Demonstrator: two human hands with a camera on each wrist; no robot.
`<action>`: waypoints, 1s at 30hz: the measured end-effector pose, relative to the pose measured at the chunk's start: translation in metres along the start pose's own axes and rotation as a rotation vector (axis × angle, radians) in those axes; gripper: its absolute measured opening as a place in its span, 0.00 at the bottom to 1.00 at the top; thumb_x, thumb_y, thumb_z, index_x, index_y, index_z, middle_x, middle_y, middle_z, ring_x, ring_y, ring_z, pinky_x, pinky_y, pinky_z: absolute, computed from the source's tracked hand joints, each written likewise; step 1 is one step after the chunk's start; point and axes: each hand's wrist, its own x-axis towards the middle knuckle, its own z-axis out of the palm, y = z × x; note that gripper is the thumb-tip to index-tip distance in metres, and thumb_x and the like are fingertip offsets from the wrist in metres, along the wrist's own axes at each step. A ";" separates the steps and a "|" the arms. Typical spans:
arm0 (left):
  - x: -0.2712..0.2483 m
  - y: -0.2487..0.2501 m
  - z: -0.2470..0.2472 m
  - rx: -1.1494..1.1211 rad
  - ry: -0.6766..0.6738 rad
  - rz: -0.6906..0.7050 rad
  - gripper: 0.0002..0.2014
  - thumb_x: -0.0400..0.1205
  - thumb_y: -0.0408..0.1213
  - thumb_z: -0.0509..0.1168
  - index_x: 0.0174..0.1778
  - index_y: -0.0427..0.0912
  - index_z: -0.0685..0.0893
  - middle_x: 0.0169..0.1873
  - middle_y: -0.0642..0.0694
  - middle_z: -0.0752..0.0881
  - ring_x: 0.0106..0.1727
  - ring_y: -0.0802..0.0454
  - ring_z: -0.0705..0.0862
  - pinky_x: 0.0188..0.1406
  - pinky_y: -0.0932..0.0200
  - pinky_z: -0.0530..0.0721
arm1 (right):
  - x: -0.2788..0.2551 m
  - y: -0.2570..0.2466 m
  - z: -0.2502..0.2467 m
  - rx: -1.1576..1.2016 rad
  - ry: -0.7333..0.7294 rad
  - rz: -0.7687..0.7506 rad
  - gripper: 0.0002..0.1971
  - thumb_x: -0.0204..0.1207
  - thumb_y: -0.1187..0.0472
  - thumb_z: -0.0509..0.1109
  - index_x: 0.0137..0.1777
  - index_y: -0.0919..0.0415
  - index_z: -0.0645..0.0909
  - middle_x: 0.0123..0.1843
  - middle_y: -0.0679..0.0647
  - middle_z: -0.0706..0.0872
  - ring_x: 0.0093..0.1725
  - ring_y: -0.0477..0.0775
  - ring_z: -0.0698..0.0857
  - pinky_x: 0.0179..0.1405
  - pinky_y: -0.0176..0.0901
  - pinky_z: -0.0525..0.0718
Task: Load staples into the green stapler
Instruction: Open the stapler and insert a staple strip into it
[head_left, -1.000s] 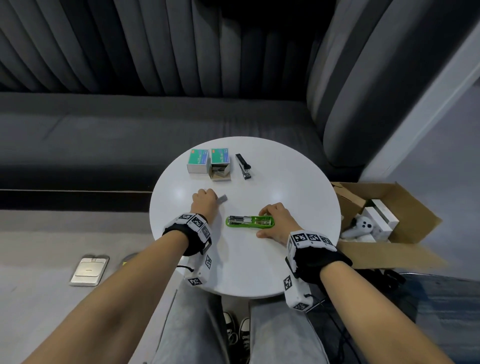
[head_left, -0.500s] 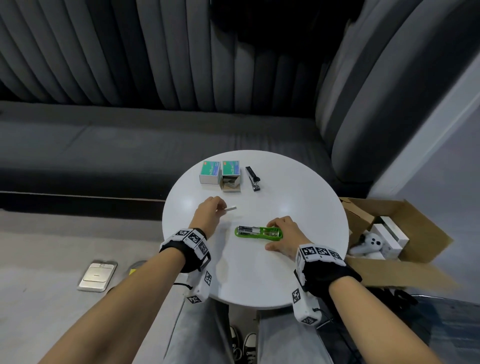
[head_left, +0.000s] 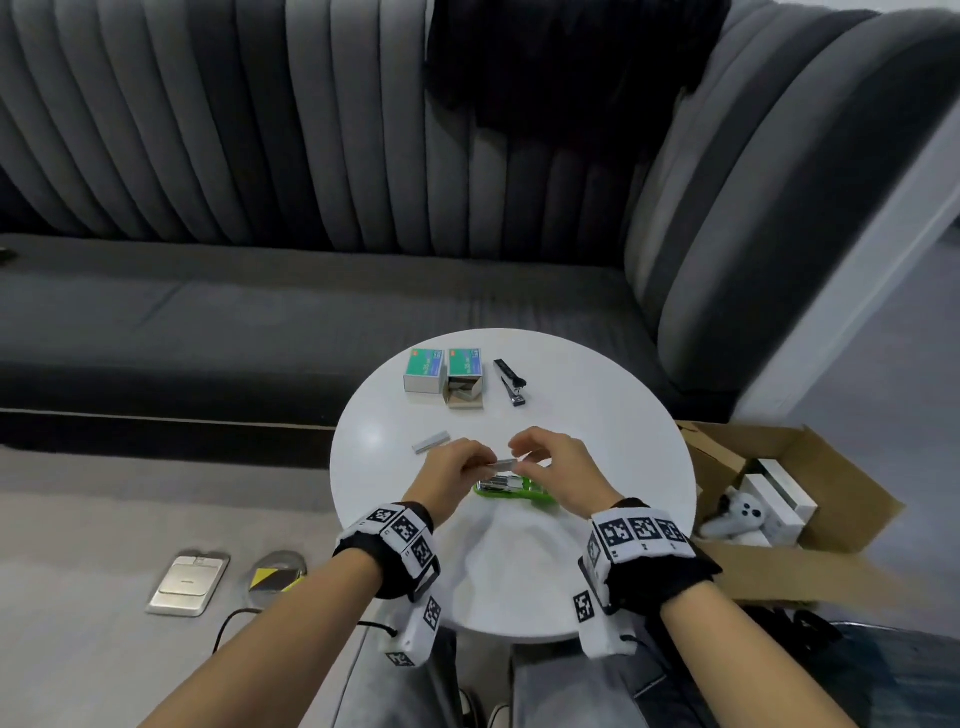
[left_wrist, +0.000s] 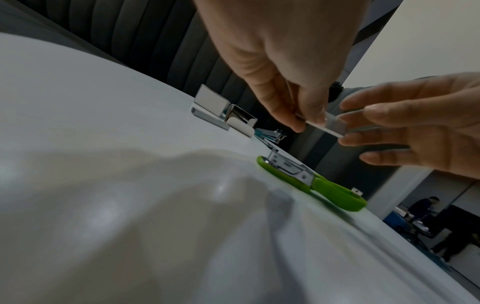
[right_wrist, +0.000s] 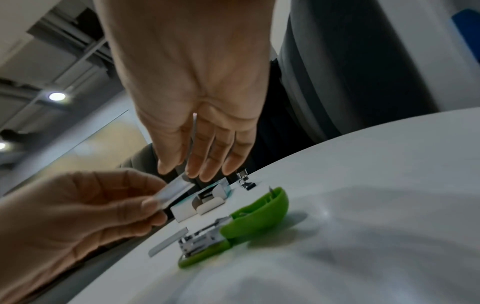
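Note:
The green stapler (head_left: 519, 491) lies opened flat on the round white table (head_left: 623, 447), its metal magazine (left_wrist: 288, 167) exposed. Just above it, both hands hold one silver staple strip (head_left: 503, 461) between them. My left hand (head_left: 480, 465) pinches the strip's left end, which shows as the staple strip (left_wrist: 323, 125) in the left wrist view. My right hand (head_left: 524, 457) pinches its right end with the fingertips. In the right wrist view the staple strip (right_wrist: 175, 190) hangs over the stapler (right_wrist: 246, 224). A second staple strip (head_left: 431, 442) lies loose on the table, left of the hands.
Two green-topped staple boxes (head_left: 425, 370) (head_left: 466, 379) stand at the table's far side, the right one open. A small black stapler (head_left: 511, 382) lies beside them. A cardboard box (head_left: 810, 499) with white devices sits on the floor at right. A grey sofa runs behind.
My right hand has left the stapler and joined the left hand above it. The left hand carried a staple strip over the stapler. A second strip now lies loose on the table.

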 end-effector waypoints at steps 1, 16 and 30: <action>-0.001 0.001 0.001 -0.014 -0.009 0.000 0.07 0.76 0.28 0.67 0.48 0.31 0.86 0.44 0.35 0.88 0.42 0.52 0.77 0.40 0.82 0.71 | 0.001 0.000 0.002 -0.014 -0.012 0.000 0.11 0.72 0.69 0.70 0.55 0.65 0.82 0.51 0.57 0.86 0.47 0.51 0.82 0.47 0.34 0.79; 0.004 0.001 0.009 -0.309 -0.009 -0.126 0.05 0.74 0.28 0.69 0.44 0.35 0.88 0.36 0.46 0.86 0.31 0.73 0.82 0.39 0.80 0.78 | -0.003 0.015 0.000 0.036 -0.065 0.164 0.09 0.70 0.65 0.74 0.50 0.64 0.86 0.41 0.60 0.87 0.41 0.51 0.82 0.35 0.30 0.76; 0.008 -0.015 0.022 0.386 -0.268 -0.184 0.26 0.78 0.43 0.66 0.72 0.48 0.70 0.71 0.43 0.73 0.70 0.40 0.68 0.69 0.46 0.70 | -0.009 0.040 -0.014 0.293 0.047 0.329 0.22 0.71 0.71 0.72 0.58 0.54 0.69 0.41 0.61 0.80 0.35 0.50 0.83 0.30 0.28 0.78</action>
